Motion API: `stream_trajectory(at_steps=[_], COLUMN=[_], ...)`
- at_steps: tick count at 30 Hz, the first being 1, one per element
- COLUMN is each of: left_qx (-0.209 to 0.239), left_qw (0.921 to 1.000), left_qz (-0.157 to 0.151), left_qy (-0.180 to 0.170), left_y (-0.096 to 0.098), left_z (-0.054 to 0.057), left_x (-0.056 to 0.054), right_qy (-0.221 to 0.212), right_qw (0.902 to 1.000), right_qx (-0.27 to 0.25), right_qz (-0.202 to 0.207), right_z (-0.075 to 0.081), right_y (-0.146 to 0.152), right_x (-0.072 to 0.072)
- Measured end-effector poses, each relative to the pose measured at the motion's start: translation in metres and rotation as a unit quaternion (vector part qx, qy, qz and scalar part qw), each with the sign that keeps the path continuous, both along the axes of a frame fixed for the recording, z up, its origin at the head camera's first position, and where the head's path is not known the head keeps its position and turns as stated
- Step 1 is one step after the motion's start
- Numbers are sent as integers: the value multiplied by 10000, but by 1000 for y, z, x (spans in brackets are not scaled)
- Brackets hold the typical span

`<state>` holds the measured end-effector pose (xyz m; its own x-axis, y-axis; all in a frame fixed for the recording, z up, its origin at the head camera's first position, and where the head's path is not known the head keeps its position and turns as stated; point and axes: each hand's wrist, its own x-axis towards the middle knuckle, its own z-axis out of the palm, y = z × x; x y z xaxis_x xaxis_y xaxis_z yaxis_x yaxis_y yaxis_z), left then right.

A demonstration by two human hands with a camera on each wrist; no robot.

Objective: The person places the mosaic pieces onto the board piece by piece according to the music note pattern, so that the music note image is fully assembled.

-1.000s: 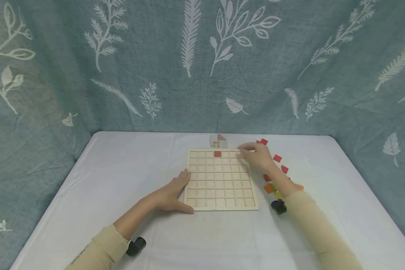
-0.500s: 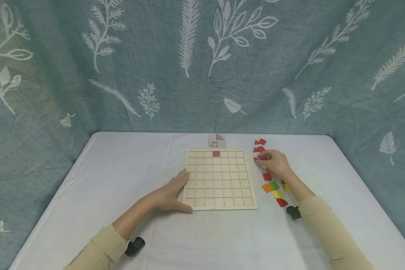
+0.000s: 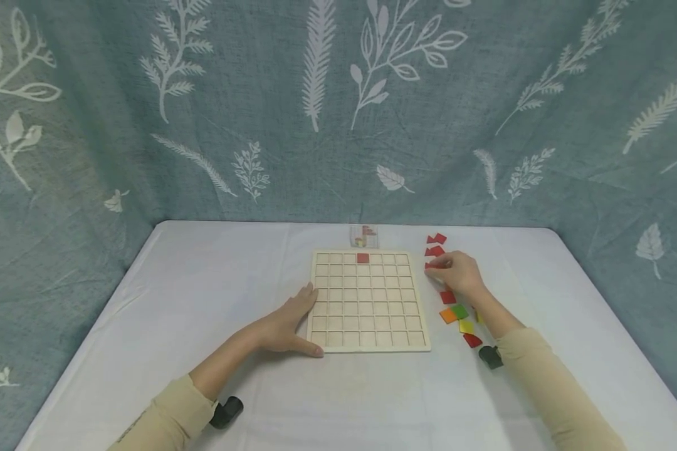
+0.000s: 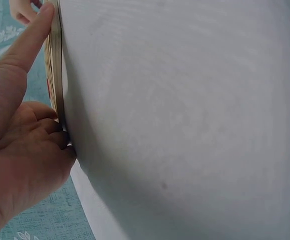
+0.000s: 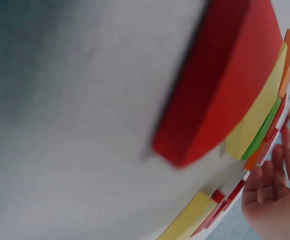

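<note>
A pale wooden grid board (image 3: 367,305) lies on the white table, with a red square tile (image 3: 363,258) in its top row. My left hand (image 3: 288,322) rests along the board's left side, fingers and thumb extended. In the left wrist view, the thumb and fingertips touch the board's edge (image 4: 58,75). Right of the board, my right hand (image 3: 458,274) pinches a small red piece (image 3: 429,265) between thumb and forefinger, low over the table. That same red piece (image 5: 285,126) shows at the fingertips in the right wrist view, its shape mostly hidden.
More red pieces (image 3: 437,250) lie beyond the right hand. Nearer are an orange square (image 3: 448,316), a green one (image 3: 459,311), a yellow one (image 3: 466,326) and a red curved piece (image 3: 472,340). A small printed card (image 3: 363,236) lies behind the board. A patterned curtain (image 3: 259,125) hangs at the back.
My right hand has drawn back from the board's top right corner to the loose pieces at the right, where it now pinches a red piece. The left hand stays put.
</note>
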<state>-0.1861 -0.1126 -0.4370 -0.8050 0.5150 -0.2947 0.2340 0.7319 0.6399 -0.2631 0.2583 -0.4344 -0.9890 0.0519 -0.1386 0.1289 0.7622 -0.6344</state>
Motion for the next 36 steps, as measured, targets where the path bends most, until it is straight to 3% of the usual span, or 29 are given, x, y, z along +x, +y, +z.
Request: stream_trajectory(at_steps=[8,12,15,25,30,36], left_qx=[-74,-45,-38,-32,-23,-53], left_qw=[10000,10000,10000,9999,10000,10000], left_qz=[-17,-18,-4,87,46,22], left_qy=[51,53,40,-53,-18,20], left_y=[1,1,1,2,2,1], left_z=[0,1,1,3,2,0], left_x=[-1,-1,0,2,2,0], right_qy=[-185,-171,-54,460,527,315], right_qw=[9936,9906,9913,9941,9934,9948], right_qx=[-1097,-1355,-1309,-439,-351,-421], right_qz=[-187,-55,146,884,952,874], right_z=[2,4,3,-6,-4,-2], right_y=[-18,-39,-54,-85,-93,-96], right_x=[-11,-16,-19,-31,-31,-31])
